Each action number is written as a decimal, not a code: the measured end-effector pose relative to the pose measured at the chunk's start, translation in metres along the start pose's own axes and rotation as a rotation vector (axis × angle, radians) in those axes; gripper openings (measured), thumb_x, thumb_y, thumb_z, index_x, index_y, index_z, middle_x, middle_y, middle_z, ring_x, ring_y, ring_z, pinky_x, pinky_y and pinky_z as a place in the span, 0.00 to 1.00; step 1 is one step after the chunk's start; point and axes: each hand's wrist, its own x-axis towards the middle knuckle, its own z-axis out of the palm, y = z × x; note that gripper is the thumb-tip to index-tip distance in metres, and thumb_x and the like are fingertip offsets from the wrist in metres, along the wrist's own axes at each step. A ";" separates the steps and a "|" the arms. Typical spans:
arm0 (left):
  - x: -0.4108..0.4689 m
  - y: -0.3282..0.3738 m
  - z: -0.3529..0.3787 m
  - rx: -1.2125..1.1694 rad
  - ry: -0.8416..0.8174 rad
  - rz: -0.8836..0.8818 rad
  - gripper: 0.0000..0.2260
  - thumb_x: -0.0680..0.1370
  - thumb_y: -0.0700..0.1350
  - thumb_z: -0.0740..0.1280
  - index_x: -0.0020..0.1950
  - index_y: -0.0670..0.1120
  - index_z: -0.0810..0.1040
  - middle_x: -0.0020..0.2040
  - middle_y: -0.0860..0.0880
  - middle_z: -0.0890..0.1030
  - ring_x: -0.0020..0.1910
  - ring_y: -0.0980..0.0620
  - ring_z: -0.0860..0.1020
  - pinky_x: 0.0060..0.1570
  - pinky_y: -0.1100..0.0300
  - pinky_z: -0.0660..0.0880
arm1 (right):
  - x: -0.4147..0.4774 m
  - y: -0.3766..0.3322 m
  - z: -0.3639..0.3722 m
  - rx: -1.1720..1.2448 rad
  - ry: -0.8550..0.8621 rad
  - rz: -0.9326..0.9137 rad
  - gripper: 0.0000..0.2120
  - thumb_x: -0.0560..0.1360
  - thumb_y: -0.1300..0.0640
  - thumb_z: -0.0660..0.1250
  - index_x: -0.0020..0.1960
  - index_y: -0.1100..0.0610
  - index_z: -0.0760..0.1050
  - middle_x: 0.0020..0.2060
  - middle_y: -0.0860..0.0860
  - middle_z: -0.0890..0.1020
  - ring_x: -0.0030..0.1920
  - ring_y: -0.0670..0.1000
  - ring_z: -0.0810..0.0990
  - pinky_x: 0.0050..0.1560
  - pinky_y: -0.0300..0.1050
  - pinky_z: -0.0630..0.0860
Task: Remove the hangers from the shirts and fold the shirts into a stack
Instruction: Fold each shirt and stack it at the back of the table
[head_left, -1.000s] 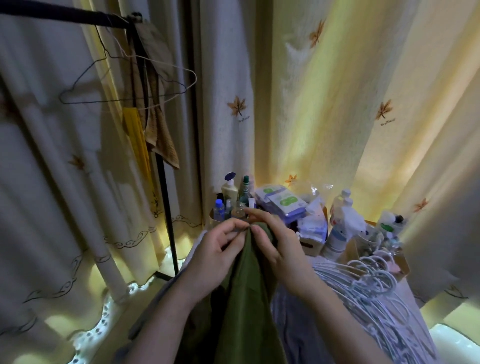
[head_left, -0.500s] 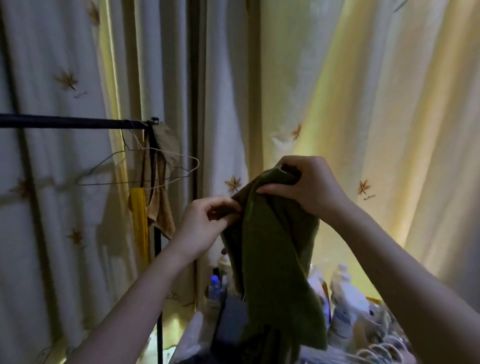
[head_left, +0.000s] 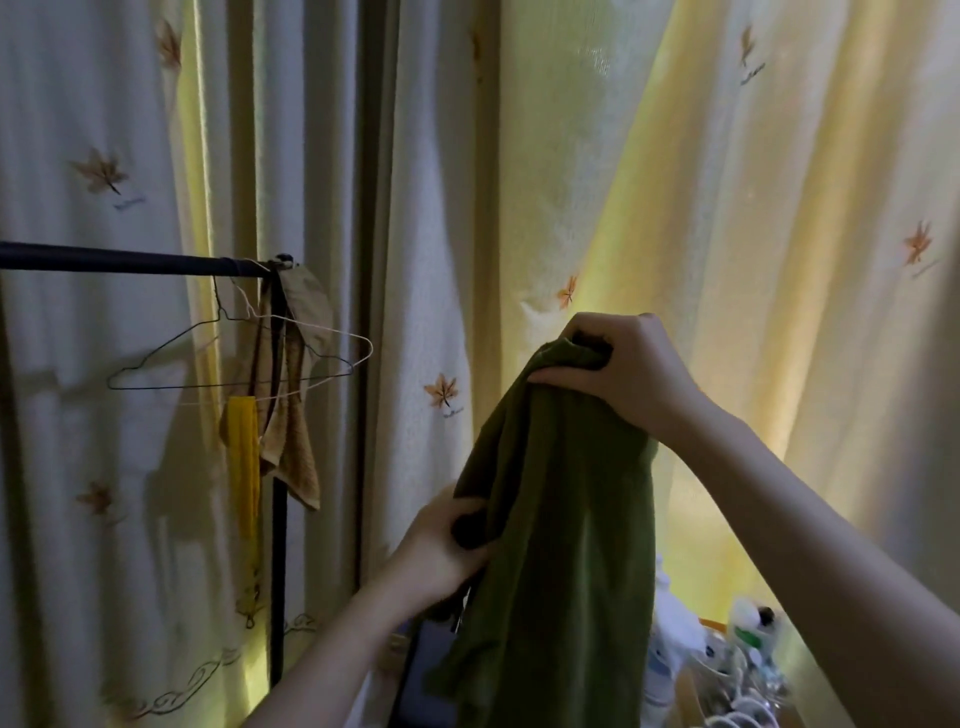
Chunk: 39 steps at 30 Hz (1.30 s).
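The green shirt (head_left: 561, 519) hangs vertically in the lower centre of the view, suspended in the air in front of the curtain (head_left: 727, 208). Its upper end is bunched into a tight fold; the remaining fabric drops straight down and leaves the bottom edge of the view.

The right hand (head_left: 618, 374) is at the top of the green shirt. Its grip is clenched over the bunched upper fold, with the fingers curled over the fabric from above. The right forearm runs from the shirt top down toward the lower right corner.

The left hand (head_left: 441, 551) is at the left edge of the green shirt, lower than the right hand. Its grip is closed on that edge, pinching the fabric between thumb and fingers. The left forearm runs down to the bottom edge of the view.

Left of the green shirt, and well apart from it, a dark rail (head_left: 130, 262) runs horizontally and meets a dark upright post (head_left: 278, 571). Two empty wire hangers (head_left: 234, 364) hang on the rail near that joint. A brown cloth (head_left: 291, 441) and a yellow cloth (head_left: 241, 467) hang at the post, just beside the hangers.

Below and to the right of the green shirt, several bottles (head_left: 670, 649) stand close together. White hangers (head_left: 737, 714) show at the bottom edge next to them. What carries these items is hidden.
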 end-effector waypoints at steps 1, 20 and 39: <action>-0.001 -0.014 0.009 -0.001 0.000 -0.028 0.07 0.72 0.47 0.70 0.47 0.57 0.79 0.47 0.57 0.78 0.44 0.67 0.76 0.42 0.75 0.70 | -0.002 0.003 -0.001 -0.001 0.011 0.013 0.15 0.65 0.44 0.73 0.41 0.55 0.77 0.33 0.48 0.80 0.37 0.50 0.79 0.42 0.48 0.79; -0.015 -0.041 -0.064 -0.049 0.212 -0.060 0.14 0.66 0.36 0.75 0.45 0.53 0.81 0.47 0.53 0.82 0.48 0.62 0.79 0.43 0.68 0.78 | -0.053 0.059 -0.035 0.290 -0.260 0.260 0.18 0.60 0.40 0.70 0.44 0.51 0.81 0.38 0.50 0.85 0.40 0.48 0.84 0.41 0.41 0.82; -0.036 -0.087 -0.013 -1.208 -0.289 -0.694 0.40 0.69 0.74 0.54 0.66 0.45 0.76 0.69 0.40 0.72 0.67 0.40 0.71 0.61 0.49 0.71 | -0.057 0.075 -0.001 0.437 -0.021 0.487 0.07 0.69 0.44 0.70 0.43 0.47 0.79 0.39 0.49 0.84 0.41 0.48 0.83 0.39 0.39 0.80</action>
